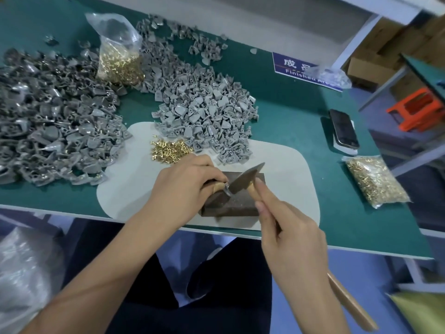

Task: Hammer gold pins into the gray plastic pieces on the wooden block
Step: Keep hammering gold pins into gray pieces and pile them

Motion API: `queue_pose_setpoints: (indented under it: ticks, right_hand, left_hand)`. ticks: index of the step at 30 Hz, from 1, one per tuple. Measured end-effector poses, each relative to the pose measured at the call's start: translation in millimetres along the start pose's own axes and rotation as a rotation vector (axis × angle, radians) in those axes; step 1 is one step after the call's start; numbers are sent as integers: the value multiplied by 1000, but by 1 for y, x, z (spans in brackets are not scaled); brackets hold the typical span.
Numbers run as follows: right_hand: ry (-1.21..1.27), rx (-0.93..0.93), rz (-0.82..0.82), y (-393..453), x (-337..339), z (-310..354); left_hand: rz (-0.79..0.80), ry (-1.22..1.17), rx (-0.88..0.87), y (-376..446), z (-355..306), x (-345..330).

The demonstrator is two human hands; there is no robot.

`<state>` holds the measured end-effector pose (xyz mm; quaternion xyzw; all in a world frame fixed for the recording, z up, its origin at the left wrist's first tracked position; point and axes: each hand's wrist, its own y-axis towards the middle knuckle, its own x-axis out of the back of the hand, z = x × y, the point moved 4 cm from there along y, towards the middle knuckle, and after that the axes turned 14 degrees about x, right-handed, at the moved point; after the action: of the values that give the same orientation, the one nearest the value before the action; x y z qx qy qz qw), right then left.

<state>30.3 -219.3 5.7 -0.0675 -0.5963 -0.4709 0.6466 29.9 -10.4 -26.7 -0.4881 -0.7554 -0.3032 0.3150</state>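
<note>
Green bench (301,121), gray piles (204,109) — phone (343,128), pin bags (375,180) beside block (236,203)

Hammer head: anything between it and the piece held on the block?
Nothing visible. The metal hammer head hangs just above the gray plastic piece, which the left hand pinches on the dark wooden block.

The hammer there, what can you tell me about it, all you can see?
The hammer is small, with a dull grey metal head that tapers to a thin wedge at its far end, and a pale wooden handle. The right hand holds the handle, forefinger stretched along it; the handle's end sticks out below the wrist. The head slants over the dark block, its near end down at the small piece that the left hand pinches there. Whether it touches that piece, I cannot tell.
</note>
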Motion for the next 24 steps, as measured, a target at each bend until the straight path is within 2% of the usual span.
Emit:
queue_pose_setpoints:
  ticks: [2,4,6,8,12,16,20,23,24]
  right_hand:
    - [-50,12,-36,1,4,-1]
    - [32,-7,-123,0,3,-1]
    - [80,-24,-76,-2,-5,2]
    - [-8,-15,-10,-3,-6,5]
    - [35,-34,-113,-3,-3,4]
    - [-13,-59,-10,-6,-3,0]
    - [98,-36,-146,-6,-1,0]
    - [35,-21,-6,-4,-5,3]
    - [-5,-9,-10,-4,-2,3]
  left_hand:
    - [6,10,-6,0,-1,0]
    - [10,22,-10,0,-1,0]
    - [6,23,-12,1,-1,0]
    - [7,20,-14,1,-1,1]
    - [15,16,-17,0,0,1]
    - [12,14,-17,0,0,1]
    - [6,21,-20,0,1,0]
    - [4,27,-24,0,1,0]
    - [2,30,-27,0,1,1]
